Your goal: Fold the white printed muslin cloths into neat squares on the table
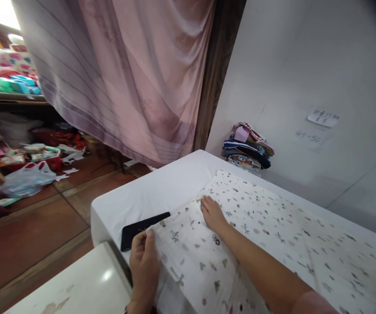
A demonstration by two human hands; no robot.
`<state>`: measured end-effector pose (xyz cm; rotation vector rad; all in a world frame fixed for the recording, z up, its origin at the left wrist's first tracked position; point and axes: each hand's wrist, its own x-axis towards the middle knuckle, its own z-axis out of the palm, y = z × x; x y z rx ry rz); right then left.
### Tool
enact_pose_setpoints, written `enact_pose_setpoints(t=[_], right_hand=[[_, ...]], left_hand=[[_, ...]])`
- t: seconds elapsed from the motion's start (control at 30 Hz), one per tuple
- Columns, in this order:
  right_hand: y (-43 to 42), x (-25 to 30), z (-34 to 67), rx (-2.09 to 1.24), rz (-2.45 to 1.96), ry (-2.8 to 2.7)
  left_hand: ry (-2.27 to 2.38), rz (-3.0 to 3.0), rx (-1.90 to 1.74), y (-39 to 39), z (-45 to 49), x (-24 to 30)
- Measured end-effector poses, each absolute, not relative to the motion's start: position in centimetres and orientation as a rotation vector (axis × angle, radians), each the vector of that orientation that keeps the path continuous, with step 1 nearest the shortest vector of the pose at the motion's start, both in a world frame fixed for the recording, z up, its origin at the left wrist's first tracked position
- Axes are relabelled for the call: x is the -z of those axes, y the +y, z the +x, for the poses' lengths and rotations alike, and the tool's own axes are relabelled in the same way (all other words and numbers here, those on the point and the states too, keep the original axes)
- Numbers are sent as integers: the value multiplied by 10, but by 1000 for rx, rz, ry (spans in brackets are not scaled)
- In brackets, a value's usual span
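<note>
A thin white fabric [249, 209] printed with small leaves and other motifs lies along the white-covered table [151, 183] and reaches past the right edge of the view. At its near left corner my left hand [144, 261] pinches the fabric between thumb and fingers, with the edge pulled out toward me. My right hand [213, 213] rests flat on the fabric's far edge, fingers stretched out and pressing it to the table. Close to my left hand, a black flat device like a phone or tablet [135, 231] lies partly under the fabric corner.
A stack of folded cloths [246, 148] stands at the table's far side against the white wall [299, 78]. A pink curtain [148, 78] hangs behind. A pale glossy surface [73, 283] is at lower left. Plastic bags [31, 179] and paper scraps lie on the tiled floor [44, 222].
</note>
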<state>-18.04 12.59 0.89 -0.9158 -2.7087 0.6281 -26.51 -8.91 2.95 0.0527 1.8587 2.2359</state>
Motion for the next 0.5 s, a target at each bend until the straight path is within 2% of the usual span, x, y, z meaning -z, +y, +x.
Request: enact_pose_setpoints(t=[0.1, 0.23, 0.5], right_hand=[[130, -9, -175, -633, -708, -2647], [134, -15, -179, -653, -738, -2562], [127, -26, -203, -640, -679, -2768]], left_hand=[[1876, 78, -2206, -97, -269, -20], [1859, 94, -2199, -100, -272, -10], [1717, 66, -2249, -103, -277, 5]])
